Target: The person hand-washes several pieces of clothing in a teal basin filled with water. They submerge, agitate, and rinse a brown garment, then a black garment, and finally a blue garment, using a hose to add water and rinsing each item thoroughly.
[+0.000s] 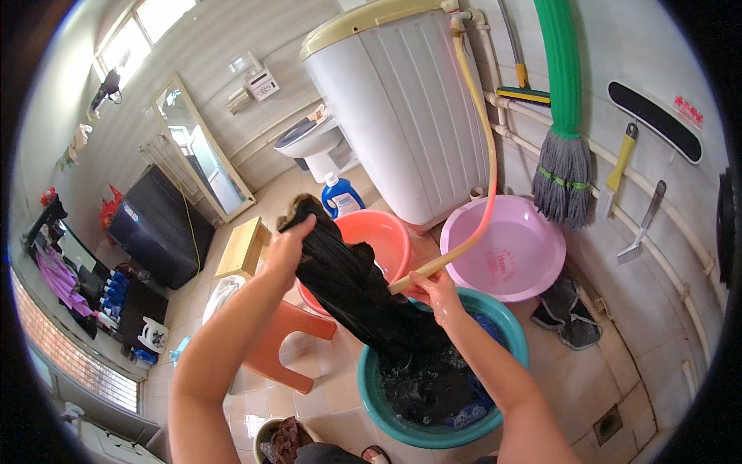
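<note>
My left hand (287, 241) is closed on the upper end of a wet black garment (340, 271), raising it at a slant. Its lower part hangs into a teal basin (521, 340) of dark, slightly foamy water, where some blue cloth (487, 329) also lies. My right hand (438, 295) grips the end of a beige hose (488, 178), its mouth close against the garment. From a tap at the top, the hose curves down past a lilac basin (506, 240) with water in it. A coral basin (390, 226) stands behind the garment, partly hidden.
An orange plastic stool (282, 340) and a wooden stool (241, 243) are to the left. Behind the basins stand a blue bottle (340, 195) and a white washing machine (402, 116). A grey mop (562, 174) hangs at right, above a dark cloth (570, 313). A bucket (263, 437) sits near my feet.
</note>
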Demonstrator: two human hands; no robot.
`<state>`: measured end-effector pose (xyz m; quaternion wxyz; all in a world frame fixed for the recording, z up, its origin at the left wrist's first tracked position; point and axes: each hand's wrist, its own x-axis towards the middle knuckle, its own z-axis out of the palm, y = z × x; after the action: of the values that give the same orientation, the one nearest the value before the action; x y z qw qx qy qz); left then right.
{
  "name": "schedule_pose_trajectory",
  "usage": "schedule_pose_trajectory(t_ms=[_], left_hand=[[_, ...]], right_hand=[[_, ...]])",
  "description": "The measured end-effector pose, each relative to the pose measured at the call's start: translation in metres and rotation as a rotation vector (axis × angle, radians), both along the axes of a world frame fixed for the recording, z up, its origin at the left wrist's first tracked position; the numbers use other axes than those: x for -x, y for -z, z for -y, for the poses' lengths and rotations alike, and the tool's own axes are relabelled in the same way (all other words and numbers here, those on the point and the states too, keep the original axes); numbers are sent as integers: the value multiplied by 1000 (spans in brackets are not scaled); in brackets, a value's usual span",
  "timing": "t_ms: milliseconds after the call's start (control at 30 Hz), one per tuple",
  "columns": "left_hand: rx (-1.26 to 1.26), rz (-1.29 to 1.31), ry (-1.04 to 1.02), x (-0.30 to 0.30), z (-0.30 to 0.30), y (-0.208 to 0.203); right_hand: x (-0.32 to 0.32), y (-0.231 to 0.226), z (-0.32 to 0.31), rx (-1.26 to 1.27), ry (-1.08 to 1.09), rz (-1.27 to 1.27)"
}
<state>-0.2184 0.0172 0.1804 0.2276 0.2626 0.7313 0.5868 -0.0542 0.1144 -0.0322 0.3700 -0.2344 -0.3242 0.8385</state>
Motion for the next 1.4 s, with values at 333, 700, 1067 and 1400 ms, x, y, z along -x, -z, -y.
schedule_pose_trajectory(t_ms=[333, 700, 1067, 1400], left_hand=[[-347, -89, -29, 9, 17, -91], [-431, -119, -95, -8, 7, -114], [-409, -15, -50, -11, -4, -111], [-441, -29, -40, -38, 18, -114]], right_hand=[[-13, 30, -21, 17, -15, 96], [-17, -25, 5, -15, -85, -12], [-7, 19, 0, -33, -13, 179], [-42, 133, -41, -37, -490, 844]])
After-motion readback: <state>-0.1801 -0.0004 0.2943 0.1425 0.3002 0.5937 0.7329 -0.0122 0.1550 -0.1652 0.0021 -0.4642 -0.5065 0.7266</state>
